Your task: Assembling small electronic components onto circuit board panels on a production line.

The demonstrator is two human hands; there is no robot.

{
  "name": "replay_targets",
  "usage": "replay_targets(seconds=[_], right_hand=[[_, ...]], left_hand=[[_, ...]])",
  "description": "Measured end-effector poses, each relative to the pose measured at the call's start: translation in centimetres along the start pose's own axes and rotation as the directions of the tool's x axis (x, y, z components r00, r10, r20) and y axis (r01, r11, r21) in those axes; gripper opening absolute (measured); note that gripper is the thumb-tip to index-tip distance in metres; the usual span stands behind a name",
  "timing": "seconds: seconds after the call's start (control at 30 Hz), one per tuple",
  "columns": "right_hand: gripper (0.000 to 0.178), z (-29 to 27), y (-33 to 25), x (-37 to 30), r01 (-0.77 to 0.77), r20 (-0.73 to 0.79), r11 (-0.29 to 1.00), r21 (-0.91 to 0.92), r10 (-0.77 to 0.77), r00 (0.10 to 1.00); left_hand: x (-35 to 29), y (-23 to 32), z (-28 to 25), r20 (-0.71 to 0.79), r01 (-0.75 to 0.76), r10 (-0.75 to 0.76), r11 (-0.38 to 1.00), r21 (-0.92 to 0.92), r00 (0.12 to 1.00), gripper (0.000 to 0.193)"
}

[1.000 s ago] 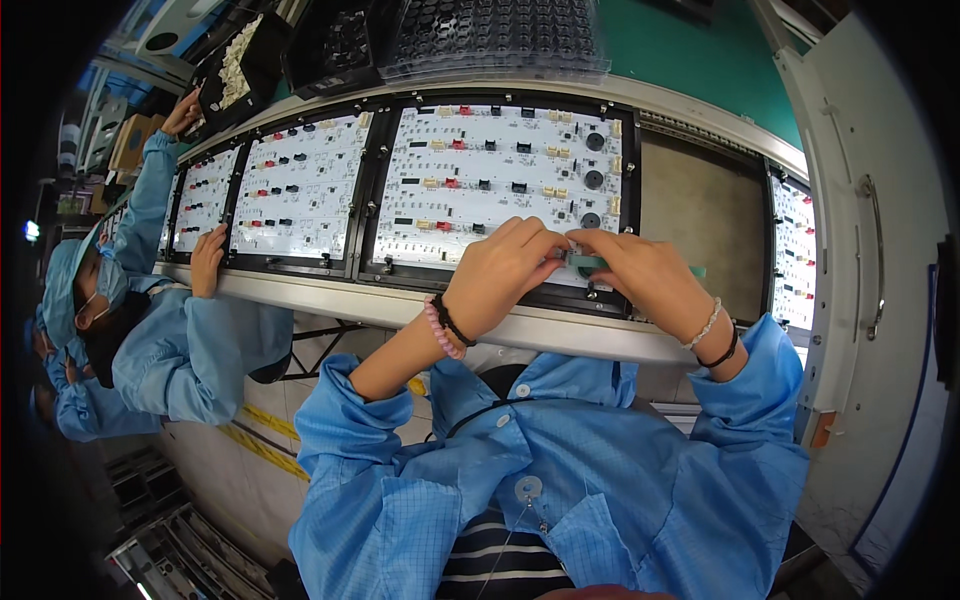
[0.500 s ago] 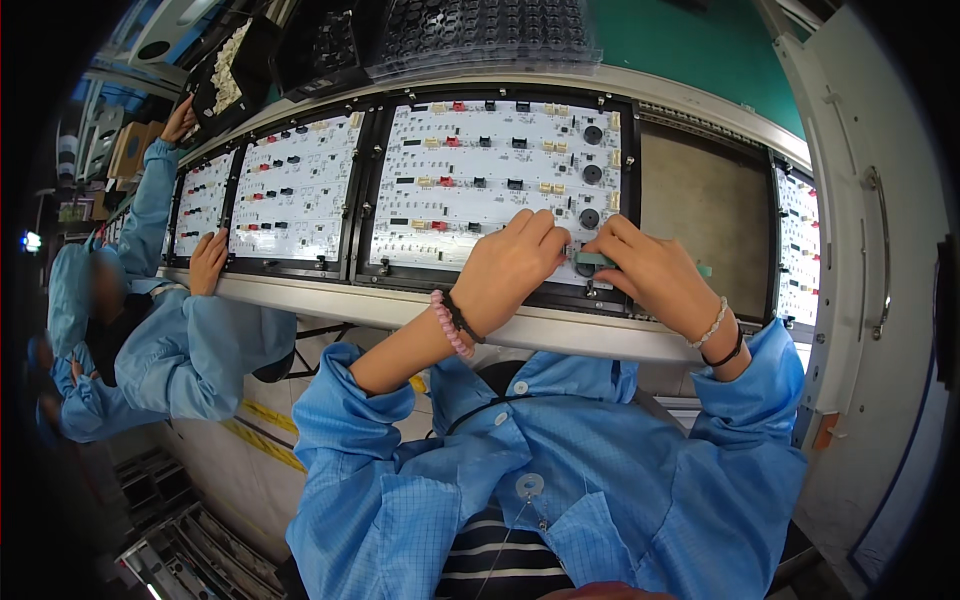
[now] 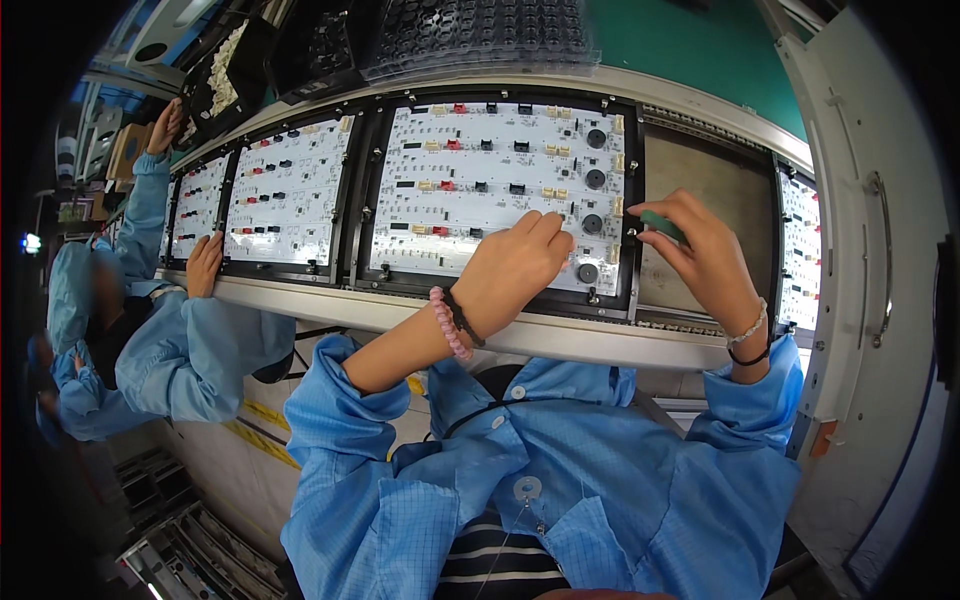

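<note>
While the left hand [image 3: 515, 268] lies flat, fingers pressing on the lower part of the white circuit board [image 3: 500, 190], the right hand [image 3: 705, 255] pinches a small green cylindrical part [image 3: 662, 224] just beside that board's right edge, over its black carrier frame [image 3: 632, 200].

A long conveyor line [image 3: 560, 335] with a pale metal front rail is seen running left to right. Black carrier frames [image 3: 362, 190] are laid side by side on it, each filled with a white circuit board [image 3: 500, 190] studded with small red, black and beige parts. One carrier [image 3: 705, 235] to the right is seen without a board.
</note>
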State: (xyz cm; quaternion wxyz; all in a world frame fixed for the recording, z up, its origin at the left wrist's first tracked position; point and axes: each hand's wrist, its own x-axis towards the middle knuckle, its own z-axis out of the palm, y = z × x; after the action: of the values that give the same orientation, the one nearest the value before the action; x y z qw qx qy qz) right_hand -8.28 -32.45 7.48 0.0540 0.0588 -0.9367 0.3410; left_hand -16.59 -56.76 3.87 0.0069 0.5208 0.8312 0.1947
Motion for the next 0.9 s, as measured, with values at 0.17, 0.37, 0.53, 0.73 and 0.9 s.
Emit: replay_targets(seconds=[0.17, 0.37, 0.53, 0.73, 0.9], right_hand=[[0.029, 0.1, 0.5, -0.3, -0.045, -0.031, 0.999, -0.018, 0.045, 0.998], [0.027, 0.3, 0.6, -0.1, -0.068, -0.03, 0.998, -0.017, 0.067, 0.997], [0.021, 1.3, 1.7, -0.1, -0.087, 0.06, 0.996, 0.017, 0.086, 0.994], [0.02, 1.9, 2.8, 0.2, -0.067, 0.102, 0.994, 0.089, 0.058, 0.993], [0.022, 2.5, 2.8, 0.7, -0.084, 0.091, 0.996, 0.034, 0.081, 0.993]], left_hand=[[-0.1, -0.1, 0.3, -0.015, -0.009, 0.009, 1.0, 0.006, 1.0, 0.021], [0.2, 0.1, 0.2, 0.012, -0.047, 0.046, 0.994, 0.099, 0.999, 0.023], [-0.3, 0.4, -1.1, 0.005, -0.041, 0.041, 0.998, 0.055, 0.999, 0.028], [-1.6, 0.2, -2.7, -0.087, -0.015, 0.012, 0.999, -0.038, 0.996, 0.032], [-3.6, -0.2, -3.0, -0.142, 0.023, -0.042, 0.991, -0.134, 0.989, 0.03]])
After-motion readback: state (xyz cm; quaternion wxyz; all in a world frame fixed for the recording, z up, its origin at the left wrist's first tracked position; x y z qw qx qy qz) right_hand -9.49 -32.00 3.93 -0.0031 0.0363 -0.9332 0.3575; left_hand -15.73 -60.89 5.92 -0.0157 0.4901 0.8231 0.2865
